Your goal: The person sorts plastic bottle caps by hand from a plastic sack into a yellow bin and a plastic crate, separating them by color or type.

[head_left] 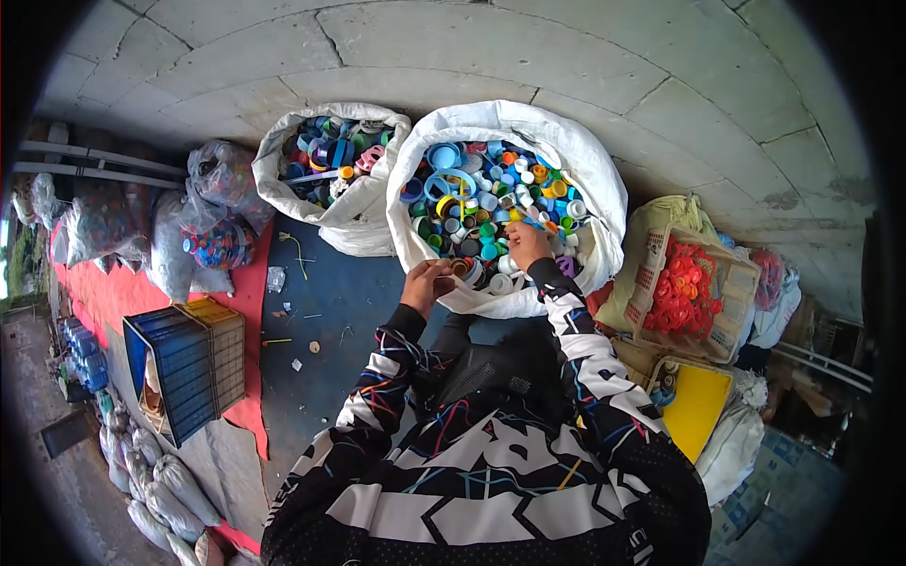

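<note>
A large white woven sack [609, 174] with a rolled rim stands in front of me, filled with plastic bottle caps [486, 193] in blue, green, white, orange and yellow. At the sack's near left rim, my left hand [429, 283] is closed, its fingertips pinched on an orange-brown bottle cap [460, 268]. My right hand [528, 243] reaches over the near rim into the caps, fingers curled down among them. What its fingertips grip is too small to make out. Larger blue lids and a yellow ring lie in the left part of the heap.
A smaller white sack [354, 236] of mixed plastic pieces stands at left. On the right are a crate [746, 283] of red caps and a yellow-sided container [698, 406]. A dark crate [175, 377] and filled bags [226, 179] sit farther left. Behind the sacks rises a block wall [472, 52].
</note>
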Action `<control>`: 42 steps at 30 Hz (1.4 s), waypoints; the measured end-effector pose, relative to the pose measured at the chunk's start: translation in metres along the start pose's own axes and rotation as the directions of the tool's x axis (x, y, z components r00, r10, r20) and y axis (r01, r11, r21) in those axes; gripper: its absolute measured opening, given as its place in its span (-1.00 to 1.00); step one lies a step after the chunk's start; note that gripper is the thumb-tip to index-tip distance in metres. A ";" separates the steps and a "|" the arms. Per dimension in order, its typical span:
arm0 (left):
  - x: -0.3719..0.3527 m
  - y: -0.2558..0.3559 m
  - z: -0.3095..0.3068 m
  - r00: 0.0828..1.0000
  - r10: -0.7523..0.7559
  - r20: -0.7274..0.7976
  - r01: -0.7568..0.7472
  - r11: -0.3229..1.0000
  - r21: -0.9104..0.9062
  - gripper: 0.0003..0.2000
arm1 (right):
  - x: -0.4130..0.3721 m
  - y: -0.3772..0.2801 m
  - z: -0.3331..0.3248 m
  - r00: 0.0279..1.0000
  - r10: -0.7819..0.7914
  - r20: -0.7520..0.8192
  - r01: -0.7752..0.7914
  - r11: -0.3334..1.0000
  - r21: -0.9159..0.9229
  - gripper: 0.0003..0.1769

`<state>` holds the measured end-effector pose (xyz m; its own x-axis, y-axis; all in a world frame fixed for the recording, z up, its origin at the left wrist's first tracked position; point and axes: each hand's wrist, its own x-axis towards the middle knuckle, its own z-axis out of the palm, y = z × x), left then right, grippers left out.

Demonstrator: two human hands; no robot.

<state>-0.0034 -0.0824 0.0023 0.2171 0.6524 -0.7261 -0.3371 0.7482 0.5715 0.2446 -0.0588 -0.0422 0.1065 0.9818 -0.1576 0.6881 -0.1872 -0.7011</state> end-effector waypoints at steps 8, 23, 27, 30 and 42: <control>0.002 0.009 -0.020 0.995 0.072 -0.076 -0.072 0.997 -0.001 -0.77 | 0.023 0.017 0.005 0.958 -0.018 0.286 0.019 1.000 -0.002 -0.70; 0.042 0.010 0.042 0.901 0.431 0.048 -0.309 0.560 0.768 -0.72 | 0.003 -0.012 0.009 0.964 -0.113 0.239 0.127 0.991 -0.044 -0.63; 0.050 0.012 0.055 0.919 0.391 0.058 -0.271 0.517 0.812 -0.70 | 0.031 0.009 -0.005 0.997 -0.077 0.025 0.075 0.993 0.092 -0.76; 0.061 -0.003 0.052 0.907 0.401 0.127 -0.328 0.485 0.811 -0.67 | 0.069 0.029 -0.013 0.988 -0.134 -0.076 0.133 0.991 -0.024 -0.79; 0.029 -0.019 0.030 0.924 0.379 -0.054 -0.181 0.557 0.811 -0.72 | 0.141 0.028 0.022 0.977 -0.122 0.175 0.171 0.937 -0.304 -0.78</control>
<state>0.0363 -0.0741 -0.0178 0.0232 0.8800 -0.4744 0.5159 0.3960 0.7597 0.2633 0.0739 -0.0991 -0.1054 0.9760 -0.1905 0.8814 0.0030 -0.4723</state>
